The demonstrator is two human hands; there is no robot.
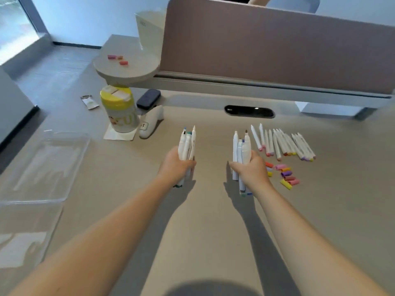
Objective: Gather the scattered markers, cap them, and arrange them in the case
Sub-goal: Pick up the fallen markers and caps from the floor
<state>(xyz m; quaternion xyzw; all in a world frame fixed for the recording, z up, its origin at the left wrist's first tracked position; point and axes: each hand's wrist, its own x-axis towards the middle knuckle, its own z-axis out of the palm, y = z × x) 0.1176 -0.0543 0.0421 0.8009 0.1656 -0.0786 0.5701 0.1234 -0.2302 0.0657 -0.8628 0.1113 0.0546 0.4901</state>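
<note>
a: how are the hands engaged?

b: a bundle of markers (187,144) is gripped by the left hand (175,165), fingers curled round the barrels. a second bundle (241,150) is gripped the same way by the right hand (251,169). both bundles are held roughly upright above the desk (213,221), with uncapped tips pointed toward 12 o'clock.

a: where are the remaining markers located?

b: a row of markers (282,144) is laid flat on the desk at 2 o'clock from the right hand, barrels side by side, coloured ends toward the person. a cluster of loose caps (284,174) is found just beside the right hand at 3 o'clock, below the row.

a: and the case?

b: a clear plastic case (47,167) is placed on the desk at 9 o'clock from the left hand, well apart from it. whether anything is inside cannot be told.

a: other items?

b: a yellow-lidded tub (119,110) is set at 11 o'clock from the left hand, with a white stapler-like item (149,122) just beside it and a dark pouch (148,98) behind. three more caps (117,59) are seen on the round shelf (128,67) above the tub.
</note>
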